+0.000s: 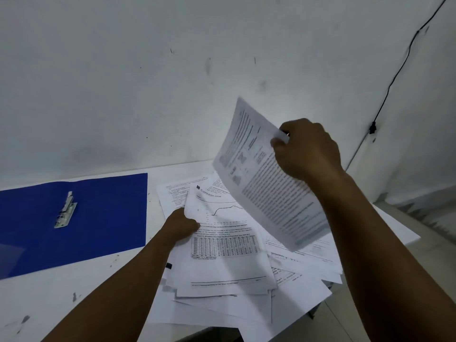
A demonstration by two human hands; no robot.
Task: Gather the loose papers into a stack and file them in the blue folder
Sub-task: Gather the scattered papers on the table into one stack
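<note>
A blue folder [98,218] lies open and flat on the white table at the left, its metal clip [65,210] showing near the spine. Loose printed papers [246,287] spread in a messy pile at the centre and right, some hanging over the table's front edge. My left hand [182,224] grips the left edge of a top sheet with a graph and table [227,243]. My right hand [306,149] holds a printed sheet [266,193] lifted in the air above the pile, tilted and curved.
The white table [49,299] has dark scuff marks and meets a grey-white wall [172,82] behind. A black cable [394,80] runs down the wall at the right. The table's right corner [409,233] drops off to the floor.
</note>
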